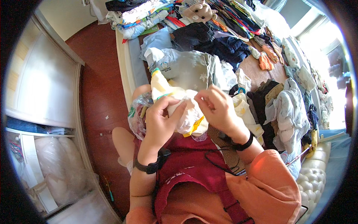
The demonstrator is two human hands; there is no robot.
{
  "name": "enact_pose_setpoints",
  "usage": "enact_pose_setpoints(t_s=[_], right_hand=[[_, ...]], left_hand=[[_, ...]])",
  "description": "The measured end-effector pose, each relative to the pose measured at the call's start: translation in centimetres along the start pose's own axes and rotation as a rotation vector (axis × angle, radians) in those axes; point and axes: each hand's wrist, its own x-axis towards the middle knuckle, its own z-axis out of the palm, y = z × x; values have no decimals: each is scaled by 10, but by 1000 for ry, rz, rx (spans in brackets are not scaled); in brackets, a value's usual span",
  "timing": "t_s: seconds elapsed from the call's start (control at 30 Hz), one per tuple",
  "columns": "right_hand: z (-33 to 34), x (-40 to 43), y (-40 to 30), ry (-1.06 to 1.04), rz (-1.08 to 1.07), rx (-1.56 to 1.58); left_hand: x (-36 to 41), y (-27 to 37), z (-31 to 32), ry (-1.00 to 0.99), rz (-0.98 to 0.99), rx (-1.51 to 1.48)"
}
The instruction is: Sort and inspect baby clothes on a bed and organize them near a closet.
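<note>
A white and pale yellow cloth garment [187,114] with yellow and green trim lies bunched over my lap, above the dark red apron [193,162]. My left hand [165,117] pinches its white fabric between thumb and forefinger. At the garment's right side, my right hand [216,107] is raised with its fingers curled and blurred; whether it grips any of the cloth I cannot tell. A clear plastic bag [137,117] sits beside my left hand. Just beyond the garment are a white garment with a printed mark [170,63] and a grey-green cloth with a leaf pattern [201,70].
Folded clothes [142,19], a plush animal toy [198,12] and dark clothes [195,36] cover the bed's far part. Orange socks [265,61] and a heap of light garments [289,112] lie right. A cabinet [47,84] stands left across the red floor [98,84].
</note>
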Motion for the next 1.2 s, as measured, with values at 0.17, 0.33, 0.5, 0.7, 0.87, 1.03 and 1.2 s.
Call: enact_pose_setpoints(t_s=[0.17,0.33,0.5,0.7,0.87,1.03,1.2], right_hand=[[21,-22,-3,102,-64,68],[21,-22,-6,127,-6,87],[2,0,-7,-13,-191,-6],[-18,33,2,-251,57,145],[-7,4,6,-191,193,97],[19,-20,-5,86,1,100],[25,-20,-3,119,-3,59]], left_hand=[[-3,6,4,-20,-230,-227],[-2,8,2,-27,-342,-433],[-1,13,1,-82,-168,92],[-1,16,0,-95,145,211],[-4,5,2,-40,-163,-224],[-3,3,5,-23,-357,-444],[-1,6,3,-53,-486,-657]])
